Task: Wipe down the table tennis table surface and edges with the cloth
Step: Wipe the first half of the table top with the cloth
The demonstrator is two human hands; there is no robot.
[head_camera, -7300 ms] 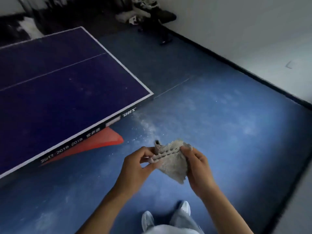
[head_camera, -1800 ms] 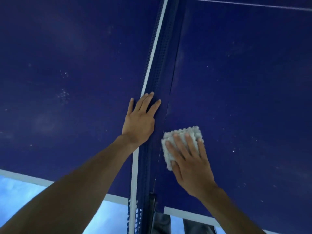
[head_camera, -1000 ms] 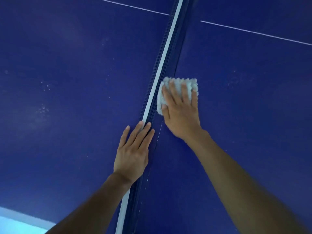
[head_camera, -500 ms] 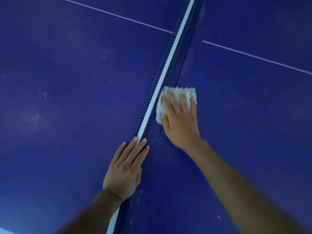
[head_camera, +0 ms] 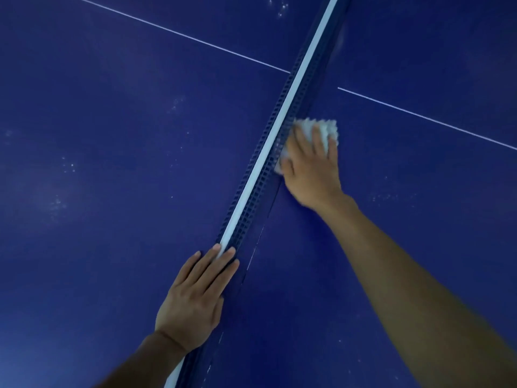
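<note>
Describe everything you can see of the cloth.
The cloth is a small, whitish pad with a nubby, bumpy texture, looking soft and perhaps folded. It lies flat on the dark blue table, right of the net and up against its base. The right hand presses it down with straight, spread fingers, covering most of it; only its far edge and a near corner show.

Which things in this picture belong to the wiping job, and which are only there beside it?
Belong to the job: cloth, pressed flat by the right hand; table surface; dust specks on it.
Only there: net, with the left hand resting on it; white centre line.
</note>
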